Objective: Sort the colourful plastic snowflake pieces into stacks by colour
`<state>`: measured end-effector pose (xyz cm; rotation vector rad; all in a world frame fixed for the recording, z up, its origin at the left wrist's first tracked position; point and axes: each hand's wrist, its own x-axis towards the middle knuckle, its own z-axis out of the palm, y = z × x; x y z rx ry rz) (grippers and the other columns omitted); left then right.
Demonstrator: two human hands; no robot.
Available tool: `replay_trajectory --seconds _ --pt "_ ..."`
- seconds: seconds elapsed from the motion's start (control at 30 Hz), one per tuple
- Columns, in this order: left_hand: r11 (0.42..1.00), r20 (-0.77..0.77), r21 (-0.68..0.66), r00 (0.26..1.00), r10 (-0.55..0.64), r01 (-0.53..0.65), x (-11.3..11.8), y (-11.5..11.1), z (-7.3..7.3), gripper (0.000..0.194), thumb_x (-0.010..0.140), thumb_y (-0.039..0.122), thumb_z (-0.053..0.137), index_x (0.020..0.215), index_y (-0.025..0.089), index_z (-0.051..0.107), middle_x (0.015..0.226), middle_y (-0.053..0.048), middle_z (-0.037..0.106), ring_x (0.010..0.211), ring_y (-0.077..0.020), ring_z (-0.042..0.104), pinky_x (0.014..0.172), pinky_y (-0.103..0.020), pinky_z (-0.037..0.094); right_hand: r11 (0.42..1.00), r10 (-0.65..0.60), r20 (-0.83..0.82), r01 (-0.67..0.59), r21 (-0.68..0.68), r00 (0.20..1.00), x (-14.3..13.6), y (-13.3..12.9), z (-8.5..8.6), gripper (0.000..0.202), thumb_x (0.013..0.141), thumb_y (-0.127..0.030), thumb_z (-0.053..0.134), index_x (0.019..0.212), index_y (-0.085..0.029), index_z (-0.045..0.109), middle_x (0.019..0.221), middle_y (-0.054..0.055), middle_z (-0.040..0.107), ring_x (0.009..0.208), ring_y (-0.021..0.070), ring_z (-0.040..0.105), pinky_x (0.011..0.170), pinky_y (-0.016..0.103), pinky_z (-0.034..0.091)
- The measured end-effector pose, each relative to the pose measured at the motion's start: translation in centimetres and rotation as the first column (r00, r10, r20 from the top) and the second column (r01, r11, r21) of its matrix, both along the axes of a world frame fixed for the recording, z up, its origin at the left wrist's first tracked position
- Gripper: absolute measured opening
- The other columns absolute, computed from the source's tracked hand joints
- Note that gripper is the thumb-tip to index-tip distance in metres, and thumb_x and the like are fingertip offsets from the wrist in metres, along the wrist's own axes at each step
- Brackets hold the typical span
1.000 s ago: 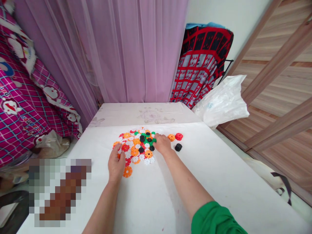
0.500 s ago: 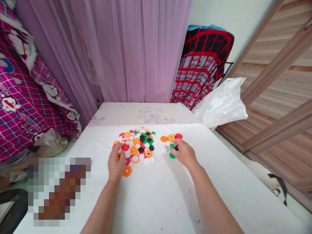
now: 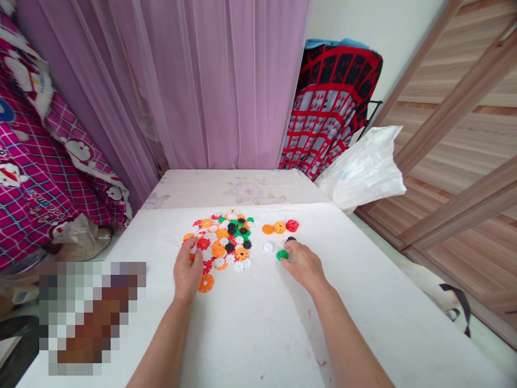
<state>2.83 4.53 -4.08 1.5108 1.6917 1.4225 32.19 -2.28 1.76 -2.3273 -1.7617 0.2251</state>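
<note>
Since a second ago the right hand [image 3: 304, 264] has left the pile [image 3: 221, 242] and moved right to the small separated set; a white disc [image 3: 268, 247] and a green disc [image 3: 281, 255] now lie there that were not out before. The left hand [image 3: 187, 271] has hardly shifted.

Right fingers [image 3: 290, 252] are curled down, tips on the green disc and just beside a black disc [image 3: 290, 239]; whether they pinch the green one or only press it cannot be told. Left fingers are loosely together, lying flat on the near-left edge of the pile, probably steadying it so pieces do not scatter.

Outward: two orange discs [image 3: 273, 228] and a red disc [image 3: 292, 225] sit in a row just beyond the right hand, apart from the pile — looks like one sample per colour laid out, hence the gap. A lone orange piece [image 3: 205, 282] lies just right of the left hand. All on the white table [image 3: 363, 291]. White bag [image 3: 363, 170] at the far right corner, curtain [image 3: 210, 81] behind.
</note>
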Motion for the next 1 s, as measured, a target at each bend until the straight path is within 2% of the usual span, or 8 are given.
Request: replay_trajectory --seconds 0.27,0.4,0.57,0.73,1.0 --pt "1.0 0.014 -0.011 1.0 0.004 -0.003 0.2 -0.2 0.4 0.037 0.084 0.029 0.053 0.12 0.024 0.062 0.132 -0.006 0.061 0.126 -0.0208 0.053 0.112 -0.037 0.037 1.0 0.009 -0.002 -0.009 0.01 1.0 0.1 0.1 -0.6 0.025 0.081 -0.023 0.056 0.106 -0.023 0.058 0.105 0.003 0.066 0.099 0.0197 0.058 0.075 0.027 0.039" --pt "1.0 0.015 -0.028 1.0 0.011 -0.011 0.3 -0.2 0.5 0.038 0.084 0.029 0.052 0.12 0.023 0.062 0.133 -0.007 0.06 0.127 -0.0211 0.053 0.112 -0.038 0.037 0.996 0.041 0.005 -0.041 0.077 0.999 -0.6 0.6 0.0 0.022 0.083 -0.021 0.054 0.103 -0.023 0.06 0.107 0.004 0.066 0.102 0.0195 0.057 0.08 0.028 0.04" --pt "1.0 0.004 -0.03 1.0 0.008 -0.008 0.2 -0.1 0.4 0.038 0.084 0.029 0.051 0.12 0.022 0.062 0.134 -0.007 0.06 0.127 -0.0219 0.053 0.112 -0.039 0.037 0.969 0.222 0.011 -0.222 0.106 0.975 -3.9 3.2 0.6 0.023 0.082 -0.018 0.056 0.104 -0.023 0.062 0.107 0.004 0.067 0.106 0.0201 0.055 0.087 0.028 0.04" --pt "1.0 0.005 -0.004 1.0 -0.003 0.003 0.1 -0.1 0.4 0.038 0.084 0.029 0.051 0.12 0.023 0.062 0.134 -0.006 0.06 0.127 -0.0213 0.053 0.112 -0.038 0.036 0.927 0.369 0.035 -0.371 0.05 0.929 -6.8 5.7 -0.2 0.025 0.081 -0.016 0.057 0.105 -0.022 0.062 0.108 0.005 0.068 0.104 0.0202 0.056 0.087 0.028 0.04" --pt "1.0 -0.029 0.0 0.999 -0.012 0.012 0.2 -0.1 0.6 0.038 0.084 0.027 0.05 0.119 0.021 0.062 0.134 -0.008 0.06 0.127 -0.0216 0.052 0.112 -0.039 0.036 0.942 0.337 0.05 -0.336 -0.01 0.94 -7.6 6.6 -0.7 0.025 0.083 -0.019 0.056 0.107 -0.022 0.06 0.107 0.007 0.068 0.1 0.0212 0.058 0.081 0.029 0.041"
